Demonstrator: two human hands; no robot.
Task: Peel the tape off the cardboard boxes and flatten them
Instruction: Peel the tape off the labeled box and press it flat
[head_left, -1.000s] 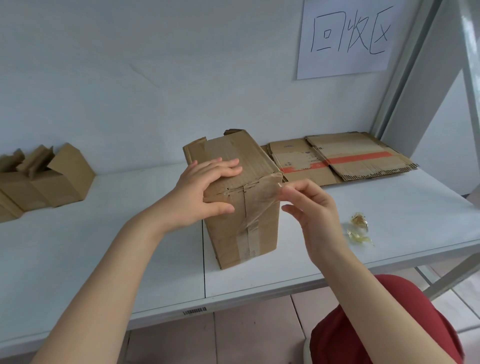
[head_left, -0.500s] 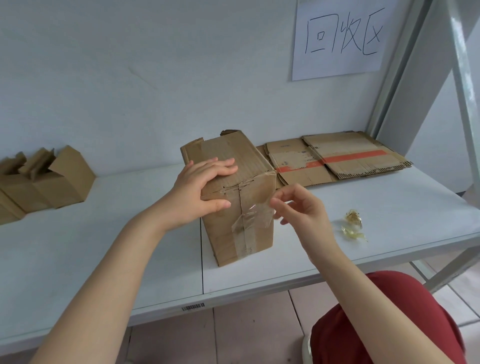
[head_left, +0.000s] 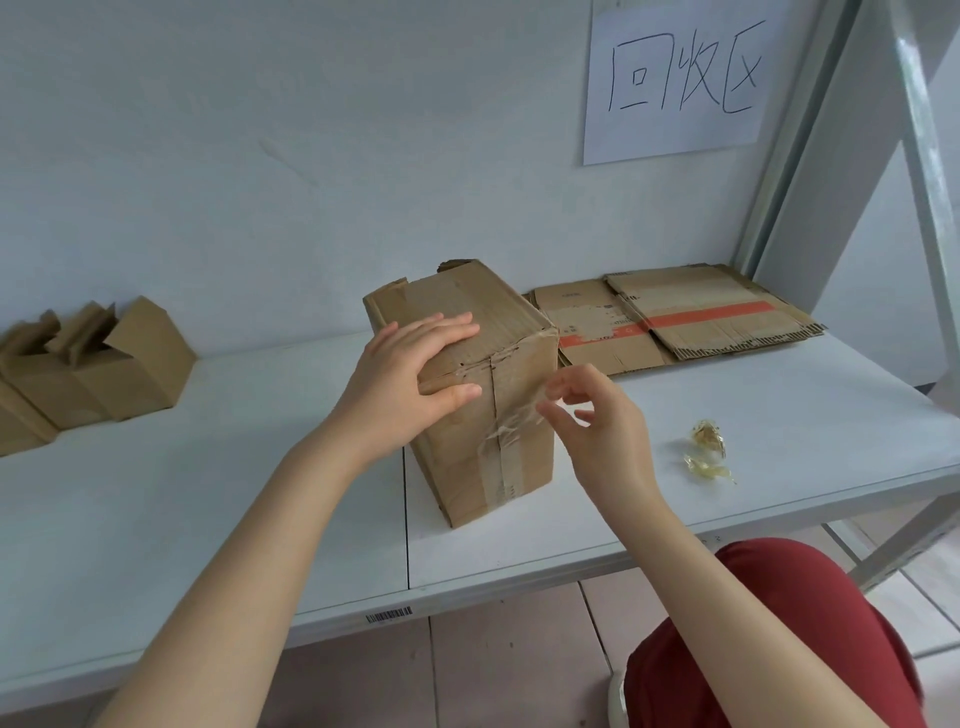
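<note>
Caught mid-peel: the tape-stripping half of the task, with flattening of this one not yet begun. Braced the cardboard box, standing on end on the white table a little back from the front edge, with the left hand. Laid its fingers straight and flat across the top face and pressed the thumb against the near face, steadying rather than clutching. Pinched the clear tape between thumb and forefinger of the right hand, just beside the box's right edge, with the other fingers loosely spread. Had the upper stretch of the strip lifted off the centre seam and drawn rightward as a crinkled film. Saw the lower stretch apparently stuck down the near face toward the bottom.

Judged the next move to call for a steady pull down and away along the seam, close to the cardboard, so as not to snap the film or tear the paper skin. Reckoned the left hand's brace essential too — a tall box on end would likely tip toward the pull. Could not tell how much tape ran across the top face.

Noted two crumpled tape scraps on the table to the right. Noted flattened boxes at the back right below a paper sign, and opened boxes far left — presumably waiting their turn.
</note>
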